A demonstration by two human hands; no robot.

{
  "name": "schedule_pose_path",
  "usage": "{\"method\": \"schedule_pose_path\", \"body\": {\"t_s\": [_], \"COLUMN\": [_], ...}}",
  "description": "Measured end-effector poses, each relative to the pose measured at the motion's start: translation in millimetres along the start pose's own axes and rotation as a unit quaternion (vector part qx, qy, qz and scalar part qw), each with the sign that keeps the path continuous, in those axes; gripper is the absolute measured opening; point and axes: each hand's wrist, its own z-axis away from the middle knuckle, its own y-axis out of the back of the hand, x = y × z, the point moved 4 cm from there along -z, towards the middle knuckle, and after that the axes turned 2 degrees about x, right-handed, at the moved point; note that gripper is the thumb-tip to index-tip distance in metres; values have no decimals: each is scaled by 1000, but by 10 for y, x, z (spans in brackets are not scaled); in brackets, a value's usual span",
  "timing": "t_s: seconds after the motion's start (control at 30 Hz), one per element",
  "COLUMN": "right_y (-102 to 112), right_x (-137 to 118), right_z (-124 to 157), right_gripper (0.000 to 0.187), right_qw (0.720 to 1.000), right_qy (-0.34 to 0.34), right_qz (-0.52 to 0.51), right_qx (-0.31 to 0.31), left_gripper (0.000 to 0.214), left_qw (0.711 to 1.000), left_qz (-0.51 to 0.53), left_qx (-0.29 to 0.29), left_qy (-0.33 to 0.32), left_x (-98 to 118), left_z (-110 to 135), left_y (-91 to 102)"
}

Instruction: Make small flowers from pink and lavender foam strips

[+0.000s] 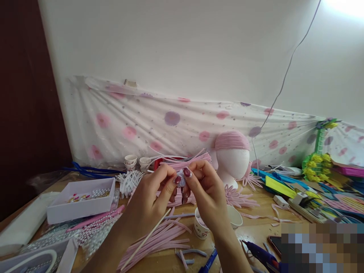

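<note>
Both hands meet over the table, around a small pale lavender piece point(181, 178), partly hidden by the fingers. My left hand point(155, 195) pinches it between thumb and fingers from the left. From the other side, my right hand point(207, 193) presses its thumb and fingertips on the same piece. Below the hands lies a bundle of pink fuzzy pipe cleaners point(155, 242), with a thin cream stick point(145, 239) across it. A paper cup point(201, 229) stands under my right hand. Short grey-lavender pipe cleaner bits point(196, 251) lie close by.
A white foam head point(233, 163) with a pink wrapped cap stands behind. On the left sits a white box point(81, 206) of beads. A blue glue gun point(260, 254), blue pen point(209, 261) and power strip point(307, 208) lie right. Floral plastic sheeting point(170, 132) covers the lower wall.
</note>
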Motion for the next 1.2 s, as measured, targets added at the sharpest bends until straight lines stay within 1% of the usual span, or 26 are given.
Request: {"method": "schedule_pose_path", "body": {"t_s": [0.07, 0.1, 0.17, 0.23, 0.37, 0.47, 0.53, 0.6, 0.67, 0.73, 0.83, 0.9, 0.97, 1.03, 1.13, 1.2], "right_y": [-47, -69, -93, -93, -69, -52, -54, -58, -54, -47, -53, -74, -100, -109, -91, -85], "right_x": [43, 58, 68, 72, 98, 74, 45, 32, 47, 75, 84, 74, 75, 93, 131, 150], "right_z": [11, 21, 40, 57, 75, 85, 89, 81, 56, 31, 22, 34, 53, 69, 76, 66], "right_gripper": [22, 22, 22, 20, 13, 9, 9, 11, 9, 10, 10, 15, 18, 18, 12, 8], "right_qw": [999, 999, 1000, 997, 980, 955, 937, 929, 940, 962, 984, 990, 995, 997, 999, 1000], "right_qy": [-29, -32, -6, 41, 120, 192, 234, 251, 227, 180, 128, 108, 86, 64, 42, 30], "right_qz": [-13, -10, 16, 56, 156, 225, 259, 271, 252, 202, 125, 85, 42, 14, 6, -2], "right_qx": [-6, -8, 3, 22, 34, 36, 29, 24, 25, 27, 26, 6, -23, -33, -7, 5], "left_gripper": [24, 24, 24, 26, 29, 31, 32, 32, 31, 32, 33, 33, 33, 31, 25, 20], "left_qw": [999, 999, 998, 998, 999, 995, 980, 963, 959, 957, 951, 956, 970, 986, 998, 992], "left_qz": [-14, -19, -21, -11, 25, 90, 171, 232, 253, 267, 286, 266, 217, 152, 31, -45], "left_qx": [21, 28, 39, 43, 34, 19, -14, -38, -34, -31, -56, -74, -71, -50, -1, 26], "left_qy": [-23, -33, -43, -33, -1, 47, 103, 136, 127, 106, 102, 100, 89, 56, -46, -112], "left_x": [-1, 1, 8, 12, 25, 12, -21, -47, -58, -65, -76, -75, -72, -64, -29, -11], "left_z": [-9, -13, -22, -27, -17, 5, 17, 13, -16, -49, -64, -53, -37, -24, -10, -1], "left_y": [-35, -55, -85, -93, -59, -40, -65, -91, -88, -78, -88, -97, -98, -90, -78, -89]}}
